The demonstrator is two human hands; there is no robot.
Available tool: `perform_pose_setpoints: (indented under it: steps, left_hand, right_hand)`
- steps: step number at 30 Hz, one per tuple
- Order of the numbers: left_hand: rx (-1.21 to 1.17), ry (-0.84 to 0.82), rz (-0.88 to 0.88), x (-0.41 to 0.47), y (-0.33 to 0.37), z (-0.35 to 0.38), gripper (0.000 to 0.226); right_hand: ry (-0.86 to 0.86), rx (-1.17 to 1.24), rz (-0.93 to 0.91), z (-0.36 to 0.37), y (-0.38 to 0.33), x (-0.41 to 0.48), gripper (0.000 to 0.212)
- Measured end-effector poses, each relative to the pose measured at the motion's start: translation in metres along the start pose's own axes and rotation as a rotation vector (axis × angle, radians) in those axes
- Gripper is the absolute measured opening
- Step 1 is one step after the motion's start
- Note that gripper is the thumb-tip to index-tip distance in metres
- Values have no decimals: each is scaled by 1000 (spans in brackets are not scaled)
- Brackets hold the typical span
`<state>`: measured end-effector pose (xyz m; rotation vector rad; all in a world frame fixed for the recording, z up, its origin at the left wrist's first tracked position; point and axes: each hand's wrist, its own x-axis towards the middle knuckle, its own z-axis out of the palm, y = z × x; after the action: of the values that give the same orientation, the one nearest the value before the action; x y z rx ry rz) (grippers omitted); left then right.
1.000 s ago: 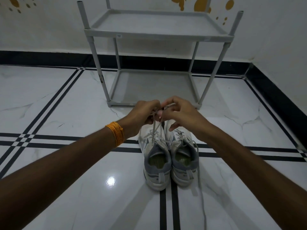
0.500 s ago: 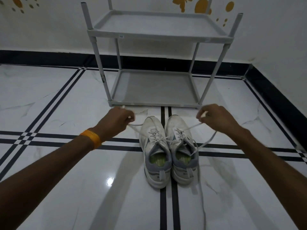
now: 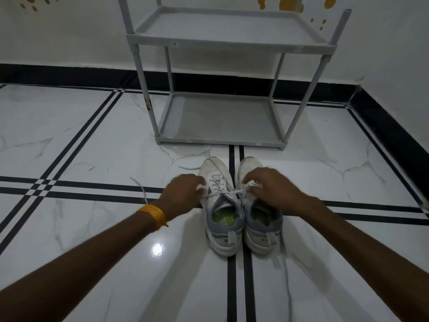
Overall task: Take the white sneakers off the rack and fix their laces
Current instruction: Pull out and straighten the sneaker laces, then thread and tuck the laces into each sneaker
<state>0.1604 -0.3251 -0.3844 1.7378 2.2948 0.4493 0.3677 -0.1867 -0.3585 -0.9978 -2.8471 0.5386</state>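
Observation:
Two white and grey sneakers stand side by side on the floor, heels toward me: the left sneaker (image 3: pixel 220 210) and the right sneaker (image 3: pixel 262 219). My left hand (image 3: pixel 183 194), with an orange band at the wrist, pinches one end of the left sneaker's lace (image 3: pixel 228 193) just left of that shoe. My right hand (image 3: pixel 271 189) grips the other end over the right sneaker's tongue. The lace runs taut between both hands across the left sneaker. A loose lace (image 3: pixel 286 270) trails from the right sneaker toward me.
A grey two-tier shoe rack (image 3: pixel 222 40) with bare shelves stands against the white wall just beyond the sneakers. The floor (image 3: pixel 92 147) is glossy white marble with black stripes. A black skirting runs along the walls, which meet in a corner at the right.
My hands went from together above the shoes to spread wide with the lace ends, and now sit lower and closer in, pulling the lace taut across the left sneaker.

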Motion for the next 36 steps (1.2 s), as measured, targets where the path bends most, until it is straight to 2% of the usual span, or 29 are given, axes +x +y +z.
perform_pose_setpoints:
  steps: [1,3,6,8,12,18,23,27,30,33,36]
  left_hand:
    - [-79,-46,16,0,14,6,21]
    - [-109,-71,17,2,27,16,13]
    - [-99,-36,33,5,21,22,9]
    - [-54,-55,92,1,17,24,18]
    - [135,-109,259,-6,17,31,46]
    - [334,-152,303,-6,16,21,46]
    - [341,-173,341,-14,6,20,43]
    - [256,-144,347,-14,1,21,43]
    - [165,-79,307,-17,1,25,28]
    - [-87,-82,99,-19,5,23,6]
    - [-338,-147,-50,-20,7,16,5]
  right_hand:
    - [-78,59,-33,6,-11,2,20]
    - [-135,25,-99,18,-20,6,15]
    - [-91,35,-131,23,-20,7,15]
    - [-59,54,-130,24,-21,4,16]
    - [51,107,-57,35,-27,-4,16]
    - [33,200,74,44,-30,-9,12]
    - [34,181,127,46,-33,-17,14]
    - [18,179,134,44,-35,-15,14]
    - [-19,208,156,43,-33,-13,13]
    - [-100,287,168,31,-32,-11,18]
    - [-196,452,206,12,-34,-12,29]
